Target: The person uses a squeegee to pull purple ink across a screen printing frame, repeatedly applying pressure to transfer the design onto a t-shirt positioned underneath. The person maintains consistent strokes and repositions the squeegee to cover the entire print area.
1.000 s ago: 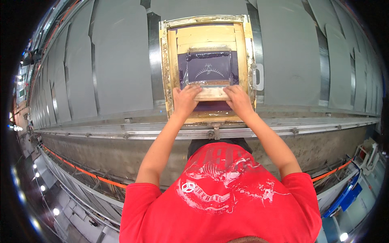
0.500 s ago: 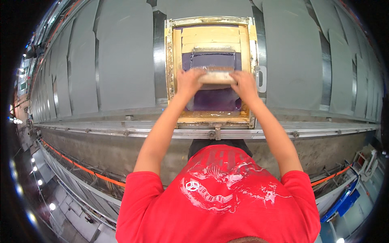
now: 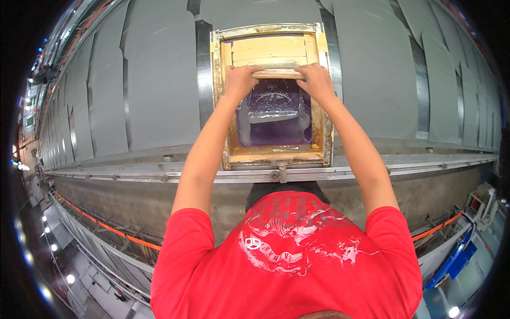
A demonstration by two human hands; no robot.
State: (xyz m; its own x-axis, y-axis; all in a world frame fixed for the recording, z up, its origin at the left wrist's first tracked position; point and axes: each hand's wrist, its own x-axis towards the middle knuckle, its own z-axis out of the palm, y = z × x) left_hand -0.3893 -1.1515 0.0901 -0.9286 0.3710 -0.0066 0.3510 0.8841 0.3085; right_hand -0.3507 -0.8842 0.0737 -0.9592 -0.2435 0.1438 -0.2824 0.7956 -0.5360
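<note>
A squeegee with a pale wooden handle (image 3: 278, 74) lies across the upper part of a screen printing frame (image 3: 324, 106). My left hand (image 3: 241, 82) grips its left end and my right hand (image 3: 317, 82) its right end, fingers closed round the wood. Below the handle shows the dark purple mesh (image 3: 273, 136), with a wet grey ink smear and a pale arched design on it. Yellowish tape (image 3: 268, 49) covers the far part inside the frame. What lies beneath the frame is hidden.
Grey fabric panels (image 3: 159, 80) lie side by side along the long table, with shiny strips between them. A metal rail (image 3: 361, 171) with clamps runs along the near edge, where the frame rests. An orange rail (image 3: 114, 232) and blue equipment (image 3: 457, 255) are behind.
Both hands have pushed the squeegee away from me, to the far part of the mesh. The patterned, ink-wet mesh now shows below it. The view has shifted slightly.
</note>
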